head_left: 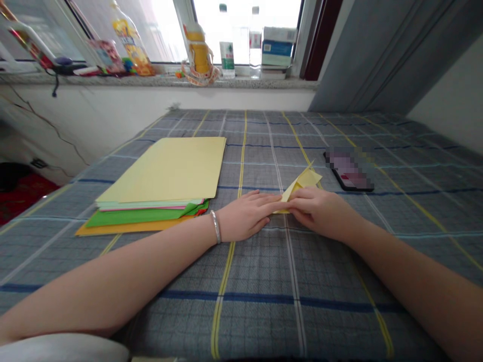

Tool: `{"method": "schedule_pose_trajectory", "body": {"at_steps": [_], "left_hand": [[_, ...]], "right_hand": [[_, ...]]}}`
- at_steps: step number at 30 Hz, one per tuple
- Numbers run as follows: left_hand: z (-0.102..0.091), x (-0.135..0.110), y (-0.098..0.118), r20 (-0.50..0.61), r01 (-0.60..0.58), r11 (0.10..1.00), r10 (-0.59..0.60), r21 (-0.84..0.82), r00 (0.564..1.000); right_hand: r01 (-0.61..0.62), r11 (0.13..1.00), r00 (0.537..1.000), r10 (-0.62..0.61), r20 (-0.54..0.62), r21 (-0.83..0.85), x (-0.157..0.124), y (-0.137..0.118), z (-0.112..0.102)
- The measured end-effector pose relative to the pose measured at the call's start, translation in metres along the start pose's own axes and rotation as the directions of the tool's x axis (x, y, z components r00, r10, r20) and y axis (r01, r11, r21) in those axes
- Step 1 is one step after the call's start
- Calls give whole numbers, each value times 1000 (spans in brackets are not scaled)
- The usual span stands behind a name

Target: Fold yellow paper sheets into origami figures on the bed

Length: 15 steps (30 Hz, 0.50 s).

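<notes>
A small folded piece of yellow paper [308, 177] lies on the plaid cloth, with a pointed flap standing up at its far end. My left hand [247, 215], a silver bangle at its wrist, lies flat with fingers stretched out; its fingertips press the paper's near left edge. Bent around the paper's right side, my right hand [324, 212] pinches it between thumb and fingers. The two hands meet at the paper and hide its lower part.
Left of my hands lies a stack of coloured paper [169, 168], yellow on top. A phone [349, 172] rests on the plaid cloth [260, 266] to the right. Bottles, a yellow cup [199, 53] and boxes [278, 48] line the windowsill [166, 80].
</notes>
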State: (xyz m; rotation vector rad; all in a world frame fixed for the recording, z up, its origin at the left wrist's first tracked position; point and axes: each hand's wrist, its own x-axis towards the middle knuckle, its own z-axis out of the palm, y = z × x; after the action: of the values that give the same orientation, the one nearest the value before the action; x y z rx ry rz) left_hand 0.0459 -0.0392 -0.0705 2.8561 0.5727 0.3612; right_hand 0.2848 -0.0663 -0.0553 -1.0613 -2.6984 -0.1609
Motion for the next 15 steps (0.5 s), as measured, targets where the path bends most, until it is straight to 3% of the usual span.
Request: {"method": "schedule_pose_trajectory", "body": {"at_steps": [3, 7, 15], "left_hand": [[-1, 0, -1, 6, -16, 1000, 15, 27, 1000], [-1, 0, -2, -17, -25, 999, 25, 22, 1000], [0, 0, -3, -7, -54, 996, 54, 75, 998]], "right_hand": [[-148, 989, 987, 148, -61, 6, -2, 3, -4], [-363, 929, 920, 345, -186, -77, -4, 16, -4], [-346, 938, 937, 346, 49, -11, -6, 41, 9]]}}
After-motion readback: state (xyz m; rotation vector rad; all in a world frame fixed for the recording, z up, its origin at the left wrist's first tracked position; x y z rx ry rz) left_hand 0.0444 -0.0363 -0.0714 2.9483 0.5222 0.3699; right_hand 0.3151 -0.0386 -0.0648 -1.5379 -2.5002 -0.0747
